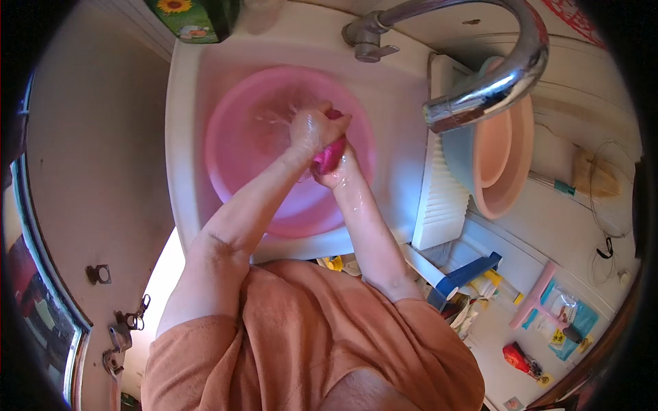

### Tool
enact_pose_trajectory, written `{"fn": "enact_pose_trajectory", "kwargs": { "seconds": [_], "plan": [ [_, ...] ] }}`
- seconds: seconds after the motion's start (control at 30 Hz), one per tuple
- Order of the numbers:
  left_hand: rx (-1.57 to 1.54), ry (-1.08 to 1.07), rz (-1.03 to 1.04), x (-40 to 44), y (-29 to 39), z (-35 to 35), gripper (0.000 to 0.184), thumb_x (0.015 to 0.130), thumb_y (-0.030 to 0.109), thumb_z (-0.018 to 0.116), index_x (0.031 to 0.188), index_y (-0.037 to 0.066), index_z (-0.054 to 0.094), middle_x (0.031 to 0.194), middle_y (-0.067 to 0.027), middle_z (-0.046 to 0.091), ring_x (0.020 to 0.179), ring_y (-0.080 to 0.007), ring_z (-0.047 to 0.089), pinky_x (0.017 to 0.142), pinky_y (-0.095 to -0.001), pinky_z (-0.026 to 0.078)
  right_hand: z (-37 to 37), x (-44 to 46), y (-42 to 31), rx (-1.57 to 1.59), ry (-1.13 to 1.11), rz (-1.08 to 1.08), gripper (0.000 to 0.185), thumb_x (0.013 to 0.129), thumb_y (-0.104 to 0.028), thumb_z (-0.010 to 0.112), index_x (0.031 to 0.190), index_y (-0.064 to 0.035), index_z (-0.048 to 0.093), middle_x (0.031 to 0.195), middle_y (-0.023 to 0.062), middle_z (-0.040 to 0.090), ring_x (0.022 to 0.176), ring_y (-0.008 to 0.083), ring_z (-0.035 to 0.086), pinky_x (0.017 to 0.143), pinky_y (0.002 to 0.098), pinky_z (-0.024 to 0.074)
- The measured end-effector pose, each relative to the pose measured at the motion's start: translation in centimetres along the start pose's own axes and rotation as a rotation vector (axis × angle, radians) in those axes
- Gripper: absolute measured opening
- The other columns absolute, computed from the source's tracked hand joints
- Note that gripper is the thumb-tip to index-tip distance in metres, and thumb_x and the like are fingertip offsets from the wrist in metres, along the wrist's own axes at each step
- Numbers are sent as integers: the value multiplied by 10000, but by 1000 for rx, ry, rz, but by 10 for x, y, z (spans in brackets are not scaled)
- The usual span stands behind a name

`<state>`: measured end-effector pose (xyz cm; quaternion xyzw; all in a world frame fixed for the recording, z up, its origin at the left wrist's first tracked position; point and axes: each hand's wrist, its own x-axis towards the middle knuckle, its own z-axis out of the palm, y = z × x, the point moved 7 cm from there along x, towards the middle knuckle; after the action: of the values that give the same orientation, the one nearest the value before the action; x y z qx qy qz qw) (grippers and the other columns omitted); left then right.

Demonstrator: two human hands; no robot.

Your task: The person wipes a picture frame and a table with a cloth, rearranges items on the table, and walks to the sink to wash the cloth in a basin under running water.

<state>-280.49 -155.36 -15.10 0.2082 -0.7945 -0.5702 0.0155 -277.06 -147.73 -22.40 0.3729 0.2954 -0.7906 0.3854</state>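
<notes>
Over a round pink basin [215, 168], both my hands are closed on a wet, bright pink cloth [331, 156]. My left hand [310, 129] is wrapped round its upper part, with a bit of pink showing past the fingers. Lower down and to the right, my right hand [338, 171] grips the other end, bunched in the palm. Water glistens on both hands and the right forearm. Pale splashes show in the basin just left of my left hand. The cloth's exact shape is partly hidden by my fingers.
The basin stands in a white sink [401, 137]. A chrome faucet [490, 103] arches over its right side. Nested basins [522, 154] lean beside a white ridged drainboard [439, 198]. A green sunflower-printed box [199, 24] stands at the back left corner.
</notes>
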Motion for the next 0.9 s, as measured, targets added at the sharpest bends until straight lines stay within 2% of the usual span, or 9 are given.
{"fn": "enact_pose_trajectory", "kwargs": {
  "seconds": [0.17, 0.3, 0.33, 0.43, 0.47, 0.6, 0.7, 0.8, 0.9],
  "plan": [
    [50, -121, 443, -64, 59, 13, 165, 630, 244, 612, 637, 79, 612, 728, -134, 611, 713, -315, 593, 653, -420, 471, 7, -18, -16, -41, -294, -68, 277, 856, -388, 476, 980, -146, 530, 821, 13, 567, 743, 168, 580, 631, 312, 498],
    [65, -146, -32, 6, 5, 8, 296, 686, 366, 611, 743, 77, 630, 785, -143, 624, 758, -318, 607, 681, -401, 474, -6, 7, -5, 194, -107, -77, 272, 853, -393, 477, 969, -155, 538, 794, 1, 563, 710, 168, 579, 600, 314, 498],
    [40, -138, -114, 27, -17, 3, 328, 714, 395, 591, 765, 73, 635, 805, -143, 629, 771, -308, 612, 697, -396, 475, -4, -8, 5, 74, -660, 388, 271, 863, -396, 459, 1005, -172, 517, 843, 4, 557, 782, 172, 571, 635, 359, 490],
    [250, -32, -19, 67, -93, -18, 335, 802, 379, 507, 899, 78, 617, 899, -137, 623, 831, -293, 598, 750, -396, 465, -3, -13, -32, -123, 200, -192, 232, 879, -323, 467, 1043, -158, 471, 1006, 80, 534, 950, 208, 515, 784, 404, 444],
    [220, 139, 30, 79, -136, -12, 311, 809, 347, 508, 903, 70, 612, 938, -141, 609, 857, -294, 585, 767, -395, 458, -16, -6, -41, -170, 224, -239, 237, 887, -310, 456, 1059, -147, 463, 1038, 88, 524, 978, 228, 499, 814, 422, 421],
    [825, -103, 270, 31, -65, -23, 240, 770, 254, 546, 937, 98, 620, 991, -122, 563, 922, -269, 537, 813, -393, 439, -53, 16, -50, -283, 398, -281, 261, 908, -264, 426, 1120, -114, 437, 1146, 106, 483, 1060, 281, 442, 894, 477, 346],
    [763, -353, 274, 14, -113, 35, 204, 757, 244, 569, 909, 117, 617, 946, -100, 579, 905, -252, 542, 745, -399, 447, -79, 43, -31, -244, 404, -194, 298, 904, -270, 444, 1155, -110, 427, 1178, 113, 459, 1065, 284, 438, 904, 489, 339],
    [644, -558, 61, 15, -107, 39, 171, 759, 236, 574, 877, 114, 602, 903, -86, 584, 881, -251, 544, 721, -391, 452, -79, 56, -26, -180, 351, -171, 338, 895, -306, 469, 1174, -120, 431, 1169, 113, 470, 1062, 276, 445, 904, 479, 352],
    [-137, -571, -361, 11, -138, 46, 173, 786, 252, 543, 870, 111, 597, 882, -105, 593, 866, -278, 556, 745, -393, 463, -71, 55, -27, -141, 390, -123, 411, 826, -400, 545, 1137, -140, 477, 1079, 66, 537, 969, 240, 511, 793, 425, 427]
  ]
}}
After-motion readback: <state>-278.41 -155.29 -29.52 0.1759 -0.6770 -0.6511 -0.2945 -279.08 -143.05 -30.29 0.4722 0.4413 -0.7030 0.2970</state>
